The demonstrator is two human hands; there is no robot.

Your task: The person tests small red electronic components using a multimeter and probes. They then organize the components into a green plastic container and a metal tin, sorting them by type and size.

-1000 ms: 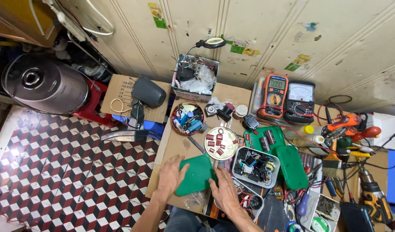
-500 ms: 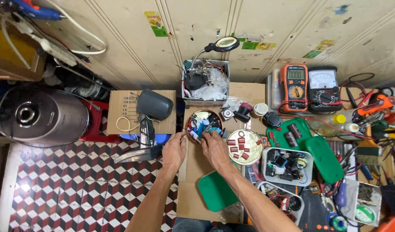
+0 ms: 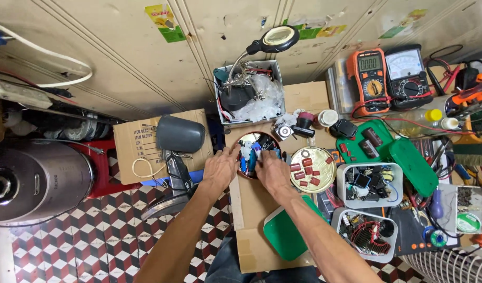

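Observation:
Both of my hands reach into a round dark tin [image 3: 250, 139] full of small blue and white electronic parts, on a cardboard-topped bench. My left hand [image 3: 220, 167] rests at the tin's left rim with its fingers spread. My right hand [image 3: 272, 169] lies over the tin's right side, fingertips down among the parts; whether it pinches one is hidden. A round gold lid [image 3: 312, 169] with several red components sits just right of my right hand. A green lid [image 3: 286, 236] lies near my right forearm.
White trays of parts and wires [image 3: 367, 184], [image 3: 365, 232], an open green case [image 3: 392, 149], two multimeters [image 3: 390, 76], a magnifier lamp [image 3: 277, 39] over a bin, a carton [image 3: 139, 152] with a dark grey device [image 3: 179, 135], a rice cooker [image 3: 34, 181], a fan guard [image 3: 450, 264].
My hands left the green lid near the bench's front edge and moved forward to the round dark tin. The view has shifted closer to the bench.

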